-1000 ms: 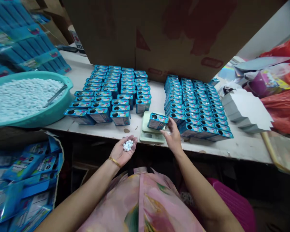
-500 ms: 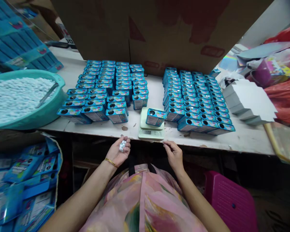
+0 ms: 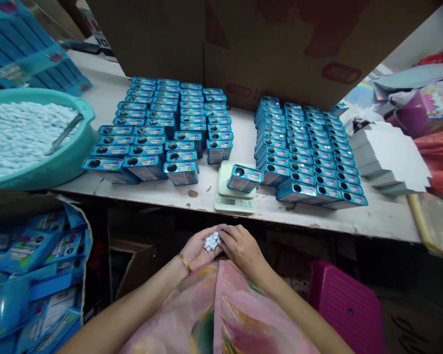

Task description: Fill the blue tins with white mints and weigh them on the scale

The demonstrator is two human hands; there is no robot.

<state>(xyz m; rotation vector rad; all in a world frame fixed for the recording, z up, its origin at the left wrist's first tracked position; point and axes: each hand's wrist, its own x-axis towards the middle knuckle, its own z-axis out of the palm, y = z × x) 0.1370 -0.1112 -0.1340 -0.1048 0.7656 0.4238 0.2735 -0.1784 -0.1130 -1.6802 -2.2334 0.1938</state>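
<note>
A small heap of pale blue-white tablets (image 3: 211,242) is cupped in the left hand (image 3: 198,250), low in the middle of the frame, above the lap and short of the worktop (image 3: 376,216) edge. The left fingers are curled loosely upward around the heap, not closed over it; the right hand (image 3: 243,248) is laid against it, its fingers (image 3: 227,237) bent together and touching the tablets, as if pinching at a few. Just above, a blue tin (image 3: 244,178) with a round hole in its top is set tilted on a small scale (image 3: 233,195). Rows of like tins (image 3: 162,128) are ranged to the upper left and more tins (image 3: 302,147) to the upper right, and a teal basin (image 3: 74,162) heaped with tablets is seen at the left edge. Since the palm is held open over the lap, tablets could be knocked off by the picking fingers and lost to the floor; the tilted tin could also be nudged off the scale.
</note>
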